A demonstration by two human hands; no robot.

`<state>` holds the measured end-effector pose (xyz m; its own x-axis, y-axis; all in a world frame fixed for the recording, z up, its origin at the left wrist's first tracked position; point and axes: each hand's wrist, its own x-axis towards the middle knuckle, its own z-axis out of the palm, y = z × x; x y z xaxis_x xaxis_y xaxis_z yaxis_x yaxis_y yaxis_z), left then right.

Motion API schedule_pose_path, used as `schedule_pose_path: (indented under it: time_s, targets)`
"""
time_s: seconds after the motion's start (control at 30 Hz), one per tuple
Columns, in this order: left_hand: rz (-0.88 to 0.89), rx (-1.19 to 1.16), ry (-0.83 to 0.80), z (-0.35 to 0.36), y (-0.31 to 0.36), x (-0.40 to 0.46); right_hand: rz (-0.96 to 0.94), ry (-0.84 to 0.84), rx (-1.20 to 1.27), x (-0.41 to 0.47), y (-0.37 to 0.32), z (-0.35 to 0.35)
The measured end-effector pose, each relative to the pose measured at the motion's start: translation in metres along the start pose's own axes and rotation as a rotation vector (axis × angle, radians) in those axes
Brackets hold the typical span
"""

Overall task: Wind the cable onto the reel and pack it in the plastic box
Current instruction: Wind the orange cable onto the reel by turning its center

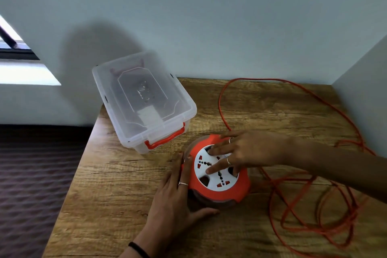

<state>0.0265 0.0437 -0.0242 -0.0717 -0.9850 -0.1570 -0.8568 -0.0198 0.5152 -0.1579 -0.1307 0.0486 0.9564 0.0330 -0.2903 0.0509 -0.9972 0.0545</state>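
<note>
— Where is the reel (219,170) right now?

— It sits flat on the wooden desk (117,199), near the front middle, socket face up: an orange body with a white disc carrying the sockets.

— And the hands?

— The left hand (173,197) lies against the reel's left side, fingers (185,168) nearly straight along the orange rim, thumb spread out at its base; it braces rather than clasps. The right hand (249,153) reaches in from the right and rests on top, fingers stretched out, two fingertips pressing into the white disc. Neither hand is curled round anything.

— The cable (297,192)?

— Orange, mostly unwound. It lies in loose, overlapping loops on the right part of the desk, and one long strand arcs along the back edge by the wall and comes down to the reel under the right hand.

— And the plastic box (144,100)?

— Clear, with its lid on and orange latches, standing at the desk's back left corner, just beside the reel but apart from it.
</note>
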Motion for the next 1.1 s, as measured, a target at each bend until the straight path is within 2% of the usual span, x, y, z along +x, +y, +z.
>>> schedule_pose_path:
  time_s: [0.2,0.37,0.57,0.63,0.7,0.83,0.93,1.0,1.1]
  targets:
    - [-0.003,0.000,-0.016,-0.001,0.001,0.002,-0.038,0.022,0.013,0.002,0.011,0.001]
    - [0.025,0.031,0.065,0.001,0.003,0.001,-0.070,0.092,-0.063,0.003,0.011,0.004]
    - [0.046,0.083,0.090,0.003,0.002,0.002,-0.005,0.131,-0.091,-0.004,-0.002,0.011]
    - [0.030,0.094,0.056,0.003,0.002,0.001,0.098,0.113,-0.071,-0.006,-0.013,0.014]
    - [0.008,0.073,0.040,0.005,0.001,0.002,0.281,0.127,-0.011,-0.006,-0.028,0.018]
    - [-0.029,-0.025,0.053,0.007,-0.003,0.002,0.822,0.206,0.246,0.019,-0.076,0.023]
    - [-0.023,-0.038,0.083,0.007,-0.003,0.001,1.179,0.191,0.319,0.044,-0.102,0.012]
    - [-0.021,-0.032,0.080,0.007,-0.002,0.000,1.303,0.159,0.405,0.052,-0.109,0.000]
    - [-0.021,-0.038,0.078,0.006,-0.003,0.001,1.341,0.259,0.501,0.049,-0.111,0.002]
